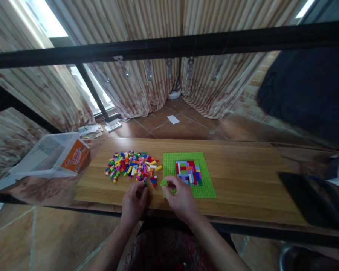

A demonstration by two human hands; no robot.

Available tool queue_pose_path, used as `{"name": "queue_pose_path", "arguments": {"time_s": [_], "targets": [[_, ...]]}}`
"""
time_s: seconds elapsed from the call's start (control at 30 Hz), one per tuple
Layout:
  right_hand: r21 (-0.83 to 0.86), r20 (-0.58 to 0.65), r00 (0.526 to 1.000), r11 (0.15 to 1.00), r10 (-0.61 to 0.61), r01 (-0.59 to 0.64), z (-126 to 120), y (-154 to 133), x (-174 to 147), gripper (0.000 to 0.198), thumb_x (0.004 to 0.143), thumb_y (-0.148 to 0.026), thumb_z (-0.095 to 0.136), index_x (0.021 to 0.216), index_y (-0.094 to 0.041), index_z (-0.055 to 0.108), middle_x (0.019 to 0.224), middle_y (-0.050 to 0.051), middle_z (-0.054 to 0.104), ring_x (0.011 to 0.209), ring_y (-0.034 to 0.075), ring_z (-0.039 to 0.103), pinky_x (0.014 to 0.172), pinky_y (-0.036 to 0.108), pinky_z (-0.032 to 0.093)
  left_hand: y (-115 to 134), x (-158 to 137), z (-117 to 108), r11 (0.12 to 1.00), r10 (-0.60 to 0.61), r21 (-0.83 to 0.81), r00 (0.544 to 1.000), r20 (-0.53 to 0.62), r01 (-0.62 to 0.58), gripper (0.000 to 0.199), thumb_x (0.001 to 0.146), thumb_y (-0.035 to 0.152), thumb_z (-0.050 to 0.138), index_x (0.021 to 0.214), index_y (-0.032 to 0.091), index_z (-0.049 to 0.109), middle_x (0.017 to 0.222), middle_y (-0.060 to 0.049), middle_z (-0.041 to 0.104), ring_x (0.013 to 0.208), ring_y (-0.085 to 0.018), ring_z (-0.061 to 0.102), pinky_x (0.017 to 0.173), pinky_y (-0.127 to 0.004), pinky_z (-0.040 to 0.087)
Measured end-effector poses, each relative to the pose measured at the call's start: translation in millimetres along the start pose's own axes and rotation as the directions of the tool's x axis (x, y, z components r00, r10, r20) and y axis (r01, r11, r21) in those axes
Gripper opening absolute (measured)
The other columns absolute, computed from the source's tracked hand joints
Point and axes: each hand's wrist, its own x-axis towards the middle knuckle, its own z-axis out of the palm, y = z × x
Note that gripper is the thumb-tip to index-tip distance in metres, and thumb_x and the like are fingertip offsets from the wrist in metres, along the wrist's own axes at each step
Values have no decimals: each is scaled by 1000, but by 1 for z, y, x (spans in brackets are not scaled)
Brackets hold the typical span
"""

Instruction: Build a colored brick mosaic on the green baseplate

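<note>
My left hand (133,200) is at the near edge of a heap of mixed toy bricks (130,165), its fingers curled in a pinch. What lies in that pinch, if anything, is too small to make out. My right hand (182,198) reaches over the left near part of a green studded baseplate (205,188). Between its thumb and forefinger shows a light green brick (164,182). On the baseplate stands a structure of red, blue, white and purple bricks (188,172), partly covered by my right hand. A few blue and red bricks (153,181) lie between my hands.
The wooden board (243,173) lies on a table. To the left is a clear plastic bin (53,154) with an orange label. A dark flat object (302,195) rests at the right end. A black metal bar (169,47) crosses beyond the table, before striped curtains (147,82).
</note>
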Motion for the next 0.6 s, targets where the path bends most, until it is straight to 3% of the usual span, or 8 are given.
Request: {"name": "queue_pose_path", "arguments": {"time_s": [0.13, 0.3, 0.43, 0.6], "targets": [[-6, -140, 985, 995, 98, -100, -36, 20, -35, 30, 86, -32, 57, 114, -22, 64, 95, 5, 68, 81, 18, 64, 76, 32, 52, 2, 0, -1, 1000, 6, 6, 1000, 0, -6, 16, 86, 31, 56, 96, 20, 61, 83, -2, 67, 67, -16, 64, 64, -29, 53], [-100, -318, 922, 959, 221, -265, -69, 55, -53, 43, 86, -47, 57, 117, -18, 65, 102, 10, 69, 89, 23, 65, 82, 38, 51, 1, 0, -1, 1000, 3, 2, 1000, 19, -3, 18, 87, 32, 56, 97, 19, 61, 85, -3, 66, 69, -16, 64, 66, -29, 53], [-227, -386, 909, 939, 156, -258, -76, 70, -43, 45, 88, -52, 53, 110, -16, 67, 102, 13, 71, 89, 25, 65, 82, 40, 51, 0, 0, -1, 1000, -12, -6, 999, 30, 12, 19, 87, 34, 56, 99, 20, 61, 85, -3, 66, 67, -15, 63, 66, -29, 53], [-349, -419, 904, 904, 86, -248, -66, 72, -32, 46, 91, -55, 47, 107, -17, 68, 100, 13, 72, 86, 25, 65, 79, 39, 49, 1, 0, -1, 1000, -12, 6, 1000, 19, 12, 19, 86, 34, 57, 97, 19, 62, 86, -3, 67, 69, -16, 63, 65, -29, 53]]}}
